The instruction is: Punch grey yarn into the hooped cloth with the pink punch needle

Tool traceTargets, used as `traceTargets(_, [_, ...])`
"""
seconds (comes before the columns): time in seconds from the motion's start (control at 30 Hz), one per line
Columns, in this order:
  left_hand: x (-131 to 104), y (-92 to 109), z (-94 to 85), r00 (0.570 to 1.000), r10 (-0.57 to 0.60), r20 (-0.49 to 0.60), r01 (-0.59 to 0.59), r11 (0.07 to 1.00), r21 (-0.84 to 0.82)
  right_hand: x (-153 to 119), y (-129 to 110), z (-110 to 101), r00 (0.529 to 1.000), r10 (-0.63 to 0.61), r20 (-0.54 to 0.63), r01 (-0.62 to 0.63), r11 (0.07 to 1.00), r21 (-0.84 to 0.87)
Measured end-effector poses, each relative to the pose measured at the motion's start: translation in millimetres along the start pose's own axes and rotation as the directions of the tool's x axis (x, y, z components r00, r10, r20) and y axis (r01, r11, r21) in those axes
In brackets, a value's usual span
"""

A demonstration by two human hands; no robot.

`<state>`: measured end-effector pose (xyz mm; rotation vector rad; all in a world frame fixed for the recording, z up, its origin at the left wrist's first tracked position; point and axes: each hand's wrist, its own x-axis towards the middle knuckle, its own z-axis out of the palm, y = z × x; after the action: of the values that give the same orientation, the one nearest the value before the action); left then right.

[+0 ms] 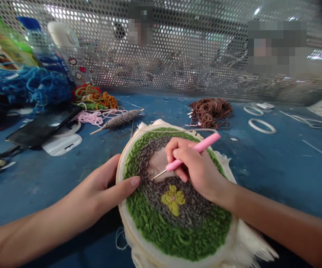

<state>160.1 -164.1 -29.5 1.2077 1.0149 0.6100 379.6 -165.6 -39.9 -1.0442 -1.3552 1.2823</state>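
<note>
My right hand (190, 163) pinches the pink tool (209, 141) mid-frame, seemingly for fine control; its long axis slants, needle (160, 174) pointing lower left at grey loops (155, 201). My left hand (101, 193) clasps the hoop (128, 143), lower centre, likely steadying it. Beyond, brown yarn (211, 111) sits on the counter (275, 160).

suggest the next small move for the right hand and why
Probably push the needle down at the patch's edge: the right hand has the pink tool angled there, its tip where grey stitches meet the bare patch. The left hand grips the hoop, which should help steady it.
</note>
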Motion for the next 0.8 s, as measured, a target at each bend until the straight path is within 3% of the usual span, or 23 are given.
traceTargets(0.17, [1, 1, -3.2, 0.999, 0.040, 0.034, -0.039, 0.999, -0.027, -1, 0, 2, 1.000, -0.013, -0.007, 0.013, 1.000, -0.028])
traceTargets(0.3, [2, -3, -4.4, 0.997, -0.010, 0.077, 0.017, 0.995, -0.093, -7, -4, 9, 0.980, -0.035, 0.195, 0.091, 0.953, -0.289])
traceTargets(0.4, [1, -5, -6.1, 0.995, 0.035, 0.092, -0.031, 0.998, -0.045, -8, -6, 13, 0.954, -0.027, 0.298, 0.168, 0.871, -0.461])
traceTargets(0.47, [1, -6, -8.3, 0.993, 0.057, 0.103, -0.056, 0.998, -0.005, -6, -5, 12, 0.972, -0.020, 0.236, 0.102, 0.934, -0.342])
traceTargets(0.53, [2, -6, -10.7, 0.991, 0.057, 0.118, -0.059, 0.998, 0.014, -3, -2, 8, 0.992, -0.014, 0.127, 0.028, 0.994, -0.110])
traceTargets(0.63, [4, -7, -12.7, 0.989, 0.062, 0.134, -0.064, 0.998, 0.009, 3, 4, 1, 1.000, -0.011, -0.012, 0.012, 0.994, 0.111])
traceTargets(0.73, [5, -8, -12.1, 0.989, 0.059, 0.133, -0.062, 0.998, 0.013, 4, 6, -1, 0.998, -0.022, -0.056, 0.030, 0.990, 0.139])
traceTargets(0.8, [5, -9, -11.2, 0.989, 0.063, 0.131, -0.066, 0.998, 0.018, 1, 4, 2, 0.999, -0.035, -0.024, 0.036, 0.998, 0.045])
